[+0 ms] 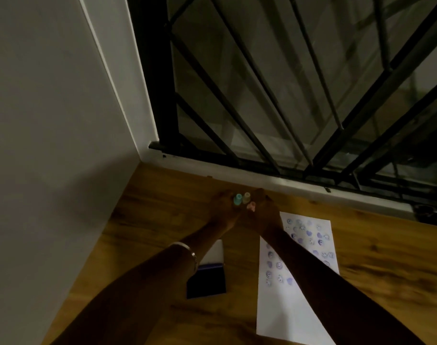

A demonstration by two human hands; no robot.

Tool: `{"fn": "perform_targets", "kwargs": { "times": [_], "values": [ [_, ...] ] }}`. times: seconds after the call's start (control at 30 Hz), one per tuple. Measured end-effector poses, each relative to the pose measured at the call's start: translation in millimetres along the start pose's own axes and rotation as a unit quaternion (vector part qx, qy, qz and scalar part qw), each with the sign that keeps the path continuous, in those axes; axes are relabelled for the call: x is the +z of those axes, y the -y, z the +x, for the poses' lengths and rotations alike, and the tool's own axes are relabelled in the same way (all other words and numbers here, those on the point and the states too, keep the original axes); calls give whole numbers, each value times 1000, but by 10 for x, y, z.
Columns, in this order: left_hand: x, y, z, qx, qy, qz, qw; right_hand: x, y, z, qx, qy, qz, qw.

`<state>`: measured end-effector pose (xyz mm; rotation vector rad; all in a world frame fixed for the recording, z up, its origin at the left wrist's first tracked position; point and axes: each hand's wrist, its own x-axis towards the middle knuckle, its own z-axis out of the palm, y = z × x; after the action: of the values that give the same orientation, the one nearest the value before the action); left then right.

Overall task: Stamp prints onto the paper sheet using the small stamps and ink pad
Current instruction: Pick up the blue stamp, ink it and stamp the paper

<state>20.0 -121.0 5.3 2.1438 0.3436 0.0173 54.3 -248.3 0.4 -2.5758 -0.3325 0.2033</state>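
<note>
Head view looks down on a wooden desk [162, 210] set against a barred window [287, 83]. Both hands meet at the far edge of the desk, well beyond the paper sheet [297, 282]. The left hand [224, 207] and the right hand [262, 212] cup a cluster of small stamps between them: a teal stamp [236, 199], a pale stamp [247, 196] and a pink stamp [251, 206]. The fingers of both hands curl loosely around the cluster, though the dim light hides exactly which finger touches which stamp.

The sheet lies on the right, under the right forearm, with its far half already covered in purple prints [309, 240] of hearts and faces; its near half is bare. The ink pad [207, 282] sits open on the left, beside the left forearm, which wears a bracelet [190, 252].

The step in hand appears to be picking or gathering stamps. Next, one stamp would need to be singled out, pressed onto the pad, then carried to the blank near part of the sheet.
</note>
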Motion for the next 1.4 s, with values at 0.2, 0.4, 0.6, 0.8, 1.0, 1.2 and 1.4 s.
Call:
{"fn": "perform_targets", "kwargs": {
  "times": [0.2,0.4,0.6,0.8,1.0,1.2,1.4],
  "values": [
    [53,3,79,-3,4,41,999,33,-90,-46,-17,-9,48,999],
    [-22,51,-105,-25,-50,-19,998,13,-121,-275,-6,-44,-45,998],
    [-201,192,-607,-30,-63,-81,994,-21,45,-650,-74,-55,-104,990],
    [-271,289,-1150,35,-49,-100,993,48,524,-1075,-152,7,100,983],
    [-357,368,-1556,65,-80,-61,993,138,622,-1344,-143,58,151,976],
    [-507,591,-1827,36,-32,-68,997,123,696,-1524,-196,90,85,973],
    [-605,757,-2033,-74,-141,-105,982,149,724,-1676,-200,65,6,978]
  ]
}}
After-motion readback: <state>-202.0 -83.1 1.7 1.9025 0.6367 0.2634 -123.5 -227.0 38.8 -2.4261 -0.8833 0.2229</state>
